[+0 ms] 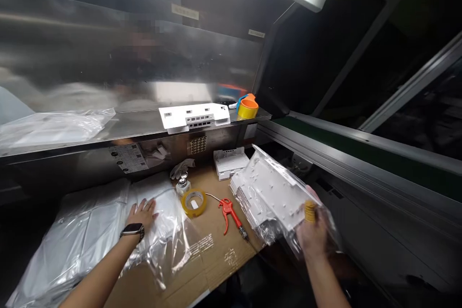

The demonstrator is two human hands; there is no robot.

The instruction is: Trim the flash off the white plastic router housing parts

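My left hand [142, 216], with a watch at the wrist, lies flat with spread fingers on a stack of clear plastic bags [97, 221]. On the right, my right hand [313, 231] grips a white plastic panel in a clear bag [276, 185], tilted over the table's right side. A yellow finger cot [309, 211] covers one of its fingers. Beneath and left of the raised panel lies a stack of bagged white panels [252, 207]. Between my hands are a red air blow gun [231, 214] and a roll of yellowish tape [194, 202].
A pump bottle [183, 184] and a grey glove [182, 168] sit behind the tape. Another white part [231, 161] stands farther back. The metal shelf [137, 125] carries a white panel [195, 116] and a yellow tape roll [248, 107]. A green conveyor [335, 139] runs along the right.
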